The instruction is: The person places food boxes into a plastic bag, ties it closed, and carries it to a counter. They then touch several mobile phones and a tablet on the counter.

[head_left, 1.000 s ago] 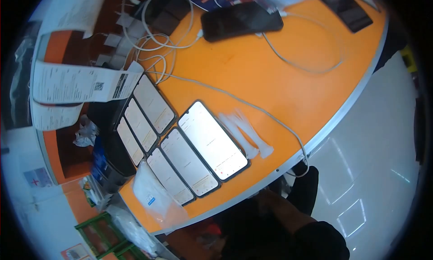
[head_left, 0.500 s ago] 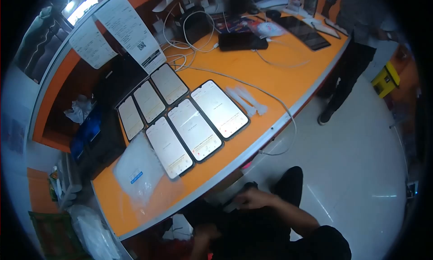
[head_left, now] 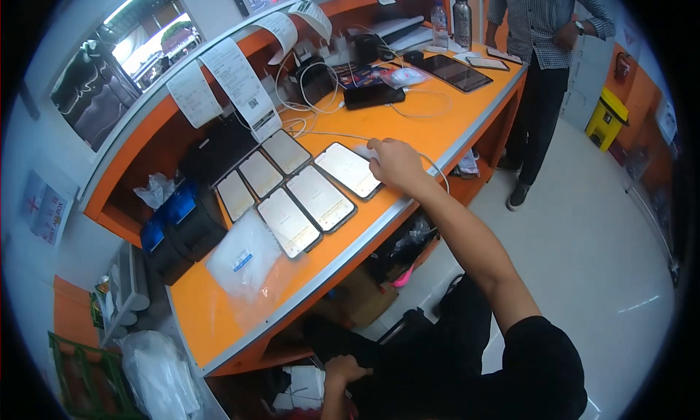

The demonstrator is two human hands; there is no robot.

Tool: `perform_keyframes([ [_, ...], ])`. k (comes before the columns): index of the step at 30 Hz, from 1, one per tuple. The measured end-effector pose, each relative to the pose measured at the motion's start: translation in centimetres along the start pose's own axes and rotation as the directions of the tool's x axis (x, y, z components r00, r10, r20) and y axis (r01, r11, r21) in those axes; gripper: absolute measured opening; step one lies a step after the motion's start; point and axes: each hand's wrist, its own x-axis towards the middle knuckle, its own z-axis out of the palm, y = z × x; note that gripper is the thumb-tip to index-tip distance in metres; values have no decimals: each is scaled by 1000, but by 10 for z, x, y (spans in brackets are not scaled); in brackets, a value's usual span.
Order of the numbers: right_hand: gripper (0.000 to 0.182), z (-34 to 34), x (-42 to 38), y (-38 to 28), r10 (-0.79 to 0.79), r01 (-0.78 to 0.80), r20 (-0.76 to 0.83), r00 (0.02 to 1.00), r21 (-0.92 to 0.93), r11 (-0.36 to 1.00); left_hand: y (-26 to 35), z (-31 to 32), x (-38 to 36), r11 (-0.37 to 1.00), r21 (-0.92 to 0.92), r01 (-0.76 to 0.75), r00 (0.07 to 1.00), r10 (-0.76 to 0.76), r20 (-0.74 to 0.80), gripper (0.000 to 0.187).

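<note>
My right hand (head_left: pixel 394 163) reaches over the orange desk (head_left: pixel 313 274), at the right edge of a lit phone (head_left: pixel 347 169); its curled fingers are over a pale plastic strip (head_left: pixel 364 151), and whether they grip it is hidden. My left hand (head_left: pixel 348 369) rests low by my lap, its fingers curled, with contents not visible. Several phones with white screens lie in two rows, among them one at the front (head_left: pixel 289 222) and one at the back (head_left: pixel 286 151). A clear plastic bag (head_left: pixel 244 254) with a blue label lies to their left.
White cables (head_left: pixel 315 83), a dark phone (head_left: pixel 374 96) and a tablet (head_left: pixel 456 73) lie toward the back. A black device (head_left: pixel 182 234) sits at the left. Printed papers (head_left: pixel 237 84) hang from the shelf. A person (head_left: pixel 543 63) in a checked shirt stands beyond the desk's far end.
My right hand has moved from my lap up onto the desk beside the phones. The view has shifted upward, showing more of the standing person. My left hand stays low.
</note>
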Motion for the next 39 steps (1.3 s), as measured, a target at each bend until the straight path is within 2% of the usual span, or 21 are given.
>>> perform_keyframes([
  [2, 28, 1, 6, 6, 31, -36, 93, 995, 50, 998, -2, -1, -5, 999, -14, 33, 994, -32, 108, 66],
  [6, 27, -13, 26, 23, 66, -64, 1, 998, 277, 959, -4, 0, -3, 998, -29, 59, 988, -54, 146, 68],
  [11, 29, -10, 52, 54, 18, -1, -137, 990, 119, 993, -9, 17, -2, 998, -37, 48, 999, -47, 18, 76],
  [13, 30, 20, 52, 85, -41, 59, 89, 995, -203, 977, -1, 3, -8, 996, -45, 73, 996, -70, 56, 72],
  [16, 33, 17, 49, 89, -26, 41, 120, 992, -125, 991, -6, 15, -4, 997, -57, 56, 998, -55, 24, 77],
  [17, 33, 17, 48, 88, -36, 54, 143, 989, -125, 991, -1, 7, -9, 997, -35, 62, 998, -62, 19, 72],
  [19, 36, 21, 38, 83, -196, 154, -210, 958, -201, 967, 4, 3, -17, 996, -15, 86, 996, -85, 32, 66],
  [20, 36, 17, 34, 74, -200, 166, -187, 962, -185, 969, 5, 2, -18, 994, -18, 106, 994, -106, 36, 66],
  [22, 41, 4, 23, 47, -170, 188, -172, 970, 95, 978, 9, 5, -30, 990, -56, 131, 989, -134, -57, 63],
  [23, 41, 3, 13, 30, -165, 184, -143, 976, 126, 975, 7, 10, -30, 985, -95, 147, 982, -157, -105, 59],
  [25, 47, 4, -12, -4, -6, -32, 121, 993, 310, 950, 9, 23, -40, 973, -137, 188, 971, -205, -124, 56],
  [26, 47, 11, -21, -11, -6, -39, 134, 991, 330, 943, 11, 23, -47, 953, -266, 147, 948, -213, -238, 47],
  [27, 47, 18, -28, -16, -34, 18, 65, 997, 227, 974, 13, 20, -52, 921, -380, 85, 905, -231, -357, 39],
  [28, 47, 20, -32, -18, -73, 74, -7, 997, 115, 991, 16, 16, -57, 919, -382, 100, 900, -247, -359, 39],
  [29, 47, 14, -34, -19, -38, 46, -37, 999, 249, 967, 20, 11, -63, 882, -456, -119, 767, -210, -606, 27],
  [30, 47, 14, -30, -16, -52, 60, -37, 998, 264, 963, 24, 5, -68, 821, -455, -345, 558, -210, -803, 16],
  [32, 48, 17, -30, -8, 6, 21, -71, 997, 367, 930, 24, -20, -74, 835, -293, -466, 223, -210, -952, 3],
  [34, 49, 20, -27, -6, 4, 31, -87, 996, 397, 918, 28, -61, -84, 928, -82, -364, -124, -135, -983, 7],
  [36, 45, 23, -25, -3, -2, 44, -99, 995, 422, 906, 27, -101, -90, 960, -14, -280, -327, -109, -939, 7],
  [37, 45, 21, -26, -2, -2, 45, -101, 995, 430, 902, 21, -119, -90, 977, -32, -211, -364, -109, -925, 6],
  [39, 41, 9, -34, -8, -68, 210, -279, 958, 521, 827, 6, -143, -94, 992, -40, -123, -401, -86, -912, 5],
])
